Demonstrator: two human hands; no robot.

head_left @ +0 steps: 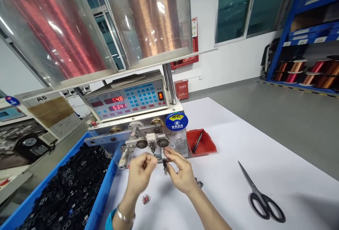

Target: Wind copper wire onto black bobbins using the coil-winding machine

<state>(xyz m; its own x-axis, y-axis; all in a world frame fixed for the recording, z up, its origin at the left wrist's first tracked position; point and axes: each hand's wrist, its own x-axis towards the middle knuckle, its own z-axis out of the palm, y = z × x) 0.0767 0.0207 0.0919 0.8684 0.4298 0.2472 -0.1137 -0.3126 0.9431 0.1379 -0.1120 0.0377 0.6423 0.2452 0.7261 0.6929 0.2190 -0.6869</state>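
My right hand (pixel 182 173) is at the front of a coil winding machine (pixel 176 143), thumb and fingers closed about a small black bobbin (pixel 165 164) on the metal spindle (pixel 162 153). Just left of it, my left hand (pixel 141 171) is held in a pinch; anything between those fingertips is too fine to make out. Below the hands, a small coil wound with red wire (pixel 146 199) lies on the white table (pixel 219 191). Behind my right wrist, a small metal part (pixel 199 183) is partly hidden.
A blue bin (pixel 104 191) of black bobbins stands at left. Right of the machine sits a red tray (pixel 208 145) with a black pen (pixel 197 141). Black-handled scissors (pixel 261 198) lie at right. The control box (pixel 129 99) is lit, beneath large covered wire spools (pixel 153 14).
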